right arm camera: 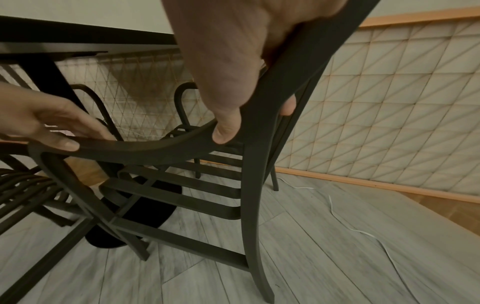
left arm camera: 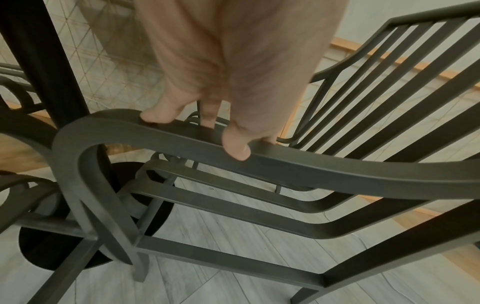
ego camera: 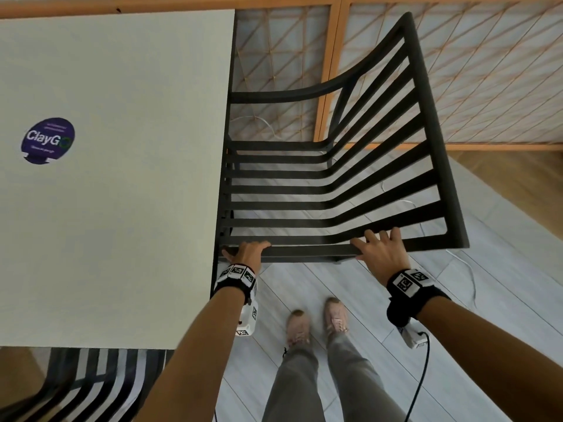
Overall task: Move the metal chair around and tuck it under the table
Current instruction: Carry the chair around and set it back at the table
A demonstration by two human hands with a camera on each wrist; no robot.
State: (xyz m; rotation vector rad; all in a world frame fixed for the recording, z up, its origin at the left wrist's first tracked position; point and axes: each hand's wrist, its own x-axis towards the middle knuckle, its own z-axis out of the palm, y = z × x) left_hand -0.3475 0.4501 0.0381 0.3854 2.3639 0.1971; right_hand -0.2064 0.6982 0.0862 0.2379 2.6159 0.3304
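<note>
The table [ego camera: 115, 147] fills the left; the metal chair [ego camera: 335, 178] stands at its right edge, seat front just under the top. She is mid-tuck, I judge: left hand [ego camera: 248, 252] curled over the near armrest, right hand [ego camera: 380, 254] fingers spread, wrapping the backrest corner. Next, a level push leftward.

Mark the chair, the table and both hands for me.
chair [ego camera: 335, 205]: head view, on a seat slat.
table [ego camera: 122, 208]: head view, on the bare white top.
left hand [ego camera: 248, 252]: head view, back of the hand on the armrest.
right hand [ego camera: 380, 254]: head view, back of the hand at the chair's back frame.
</note>
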